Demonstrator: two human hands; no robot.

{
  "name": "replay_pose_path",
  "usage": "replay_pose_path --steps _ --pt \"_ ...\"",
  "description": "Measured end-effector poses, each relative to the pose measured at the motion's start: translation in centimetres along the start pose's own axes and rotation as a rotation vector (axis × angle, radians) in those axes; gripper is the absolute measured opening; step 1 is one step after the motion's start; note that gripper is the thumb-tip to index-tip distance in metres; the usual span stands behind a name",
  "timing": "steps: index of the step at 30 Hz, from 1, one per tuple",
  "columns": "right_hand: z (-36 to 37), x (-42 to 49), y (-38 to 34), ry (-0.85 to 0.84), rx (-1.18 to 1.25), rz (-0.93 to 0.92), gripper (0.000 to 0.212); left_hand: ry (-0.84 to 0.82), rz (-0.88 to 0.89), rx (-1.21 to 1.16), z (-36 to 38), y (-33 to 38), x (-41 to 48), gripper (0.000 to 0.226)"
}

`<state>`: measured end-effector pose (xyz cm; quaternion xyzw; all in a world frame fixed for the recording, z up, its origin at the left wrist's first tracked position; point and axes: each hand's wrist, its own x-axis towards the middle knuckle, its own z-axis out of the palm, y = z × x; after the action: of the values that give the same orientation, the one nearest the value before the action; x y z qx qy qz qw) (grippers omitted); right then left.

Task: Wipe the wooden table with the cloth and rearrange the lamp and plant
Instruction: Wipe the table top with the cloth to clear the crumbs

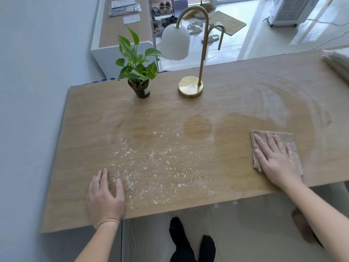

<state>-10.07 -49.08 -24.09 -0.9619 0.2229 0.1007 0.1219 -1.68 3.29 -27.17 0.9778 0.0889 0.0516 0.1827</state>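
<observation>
The cloth (pixel 285 136) lies folded on the right part of the surface (pixel 236 167), under the right hand (pixel 275 157). That hand's grip is spread flat, fingers straight and pressing down, not curled round the fabric. The crumbs (pixel 151 167) lie well to the left of the cloth, in a band running side to side along the near edge. The coming stroke likely has to sweep leftward across the person's front. The left hand (pixel 104 197) rests flat at the band's left end, grip relaxed and holding nothing. It is nearer the crumbs, yet without the cloth. The plant (pixel 138 72) and lamp (pixel 190 86) stand at the far edge.
</observation>
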Motion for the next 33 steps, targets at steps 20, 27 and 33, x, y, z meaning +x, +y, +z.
replay_pose_path --steps 20,27,33 --pt "-0.9 10.3 -6.6 0.02 0.033 0.138 0.063 -0.001 0.0 0.014 0.3 -0.1 0.2 0.071" --pt "-0.3 2.2 -2.8 -0.076 -0.015 -0.177 0.061 -0.003 -0.002 0.024 0.2 0.1 0.2 0.071" --pt "-1.7 10.4 -4.6 0.063 0.063 0.2 0.064 0.002 -0.006 0.033 0.1 0.2 0.2 0.07"
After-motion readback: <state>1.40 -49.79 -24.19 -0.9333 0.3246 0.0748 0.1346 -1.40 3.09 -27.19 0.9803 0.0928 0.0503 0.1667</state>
